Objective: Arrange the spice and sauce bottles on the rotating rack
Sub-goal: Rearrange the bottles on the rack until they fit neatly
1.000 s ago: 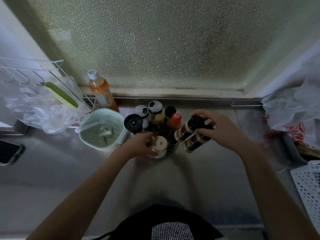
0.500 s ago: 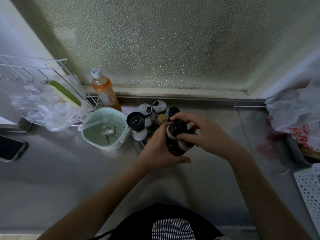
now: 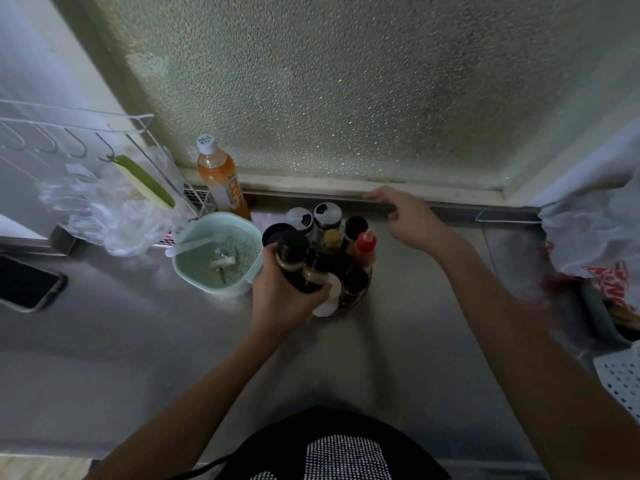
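My left hand (image 3: 284,299) grips two dark black-capped spice bottles (image 3: 294,261) just left of the rotating rack (image 3: 360,299). The rack is crowded with bottles: two grey-lidded shakers (image 3: 327,214), a red-capped sauce bottle (image 3: 365,245), a black-capped bottle (image 3: 356,225), a small yellow-lidded jar (image 3: 332,237), and a white-lidded jar (image 3: 332,289) at the front. Most of the rack's base is hidden by them. My right hand (image 3: 405,220) hovers to the right of the rack, fingers apart, holding nothing.
A mint-green strainer basket (image 3: 194,237) with utensils sits left of the rack. An orange drink bottle (image 3: 221,181) stands by the window ledge. A wire drying rack (image 3: 69,140) with a plastic bag, a phone (image 3: 24,282), plastic bags (image 3: 595,230) and a white basket (image 3: 623,379) line the sides.
The two dark bottles passed from my right hand to my left hand. My right hand let go and moved back and to the right, past the rack.
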A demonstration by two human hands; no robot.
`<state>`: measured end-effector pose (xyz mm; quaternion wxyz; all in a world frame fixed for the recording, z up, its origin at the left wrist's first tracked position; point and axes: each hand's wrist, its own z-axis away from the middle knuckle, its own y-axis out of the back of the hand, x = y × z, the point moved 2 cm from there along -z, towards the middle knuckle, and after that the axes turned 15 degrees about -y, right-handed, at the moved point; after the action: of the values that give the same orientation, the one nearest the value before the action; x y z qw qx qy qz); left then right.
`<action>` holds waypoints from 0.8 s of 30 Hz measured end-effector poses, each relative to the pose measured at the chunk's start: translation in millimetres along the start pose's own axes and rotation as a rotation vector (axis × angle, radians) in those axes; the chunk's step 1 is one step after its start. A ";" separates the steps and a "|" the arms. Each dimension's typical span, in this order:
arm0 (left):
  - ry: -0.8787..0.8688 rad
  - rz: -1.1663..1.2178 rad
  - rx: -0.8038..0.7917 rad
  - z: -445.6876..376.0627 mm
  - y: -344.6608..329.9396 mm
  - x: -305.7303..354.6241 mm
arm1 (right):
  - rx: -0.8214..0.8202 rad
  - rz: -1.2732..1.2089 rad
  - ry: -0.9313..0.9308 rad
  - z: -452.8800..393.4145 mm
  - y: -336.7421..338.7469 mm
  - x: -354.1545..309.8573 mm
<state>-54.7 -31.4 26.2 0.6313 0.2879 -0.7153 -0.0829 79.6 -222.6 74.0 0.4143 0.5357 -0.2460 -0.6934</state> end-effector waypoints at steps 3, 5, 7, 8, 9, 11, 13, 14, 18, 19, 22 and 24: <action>0.059 0.032 0.051 6.1 5.2 -15.7 | -0.220 0.252 0.068 -20.8 -24.9 2.9; 0.086 0.059 0.033 9.9 2.7 -24.5 | -0.252 0.309 0.103 -25.9 -35.9 0.8; 0.115 0.081 0.034 12.9 0.4 -30.9 | -0.234 0.345 0.124 -30.9 -41.8 -0.2; 0.130 0.091 0.044 13.3 0.4 -33.1 | -0.232 0.369 0.112 -32.0 -43.1 0.1; 0.146 0.094 0.051 13.3 1.2 -34.9 | -0.222 0.391 0.113 -32.2 -43.4 0.8; 0.171 0.076 0.059 12.3 4.5 -39.5 | -0.183 0.375 0.119 -31.6 -37.7 2.4; 0.183 0.044 0.071 11.1 8.8 -45.8 | -0.098 0.260 0.110 -25.4 -17.7 -5.6; 0.186 0.032 0.073 11.1 10.1 -49.1 | -0.022 0.214 0.113 -21.0 -3.3 -13.6; 0.216 0.007 0.069 13.0 10.1 -59.6 | 0.144 0.140 0.165 10.8 42.0 -62.3; 0.225 0.009 0.072 12.9 10.0 -61.0 | 0.110 0.126 0.204 20.9 42.4 -76.0; 0.249 0.016 0.084 12.6 10.7 -63.4 | -0.030 0.228 0.249 37.6 12.6 -95.4; 0.261 0.032 0.092 12.9 12.1 -63.4 | -0.059 0.406 0.263 37.0 -18.0 -91.2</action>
<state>-68.3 8.1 -24.6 0.7065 0.3134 -0.6346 -0.0021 46.5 -140.3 120.3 0.5892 0.5487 -0.2723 -0.5269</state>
